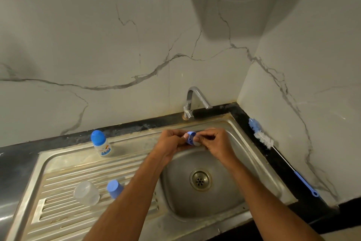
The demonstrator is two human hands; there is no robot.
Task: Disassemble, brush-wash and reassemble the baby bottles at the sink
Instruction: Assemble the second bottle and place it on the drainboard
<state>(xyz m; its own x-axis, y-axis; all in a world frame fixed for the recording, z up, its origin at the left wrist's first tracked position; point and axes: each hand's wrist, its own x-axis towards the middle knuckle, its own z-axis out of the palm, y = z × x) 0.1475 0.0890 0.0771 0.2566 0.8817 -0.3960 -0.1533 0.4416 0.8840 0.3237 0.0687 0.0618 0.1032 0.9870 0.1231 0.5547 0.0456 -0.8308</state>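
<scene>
The person stands at the sink (230,123) and holds a small blue collar ring (190,137) over the basin, between both hands. The left hand (170,144) grasps it from the left side with curled fingers, and the right hand (214,143) pinches the other side, where something pale, probably the soft teat, sticks out under the thumb; I cannot tell this for sure. So both hands are closed around the same piece, the fingertips almost meeting on it.

In my judgement this ring is light and stiff plastic, with ridges on the outside wall that give good hold. The teat, if it is one, is soft and stretchy, and wet it would be slippery. It is better to hold the ring by its ridged wall with one hand and push or pull the teat at its thick base with the other, not at the thin tip, which may tear.

To the left of the fingers, well apart, a capped bottle (101,144) stands upright on the drainboard. Nearer to the person's left forearm lie a clear bottle body (87,195) and a blue cap (114,188). To the right of the fingers, the long bottle brush (262,138) lies on the dark counter edge. The tap (195,100) is beyond the fingers; no water shows.
</scene>
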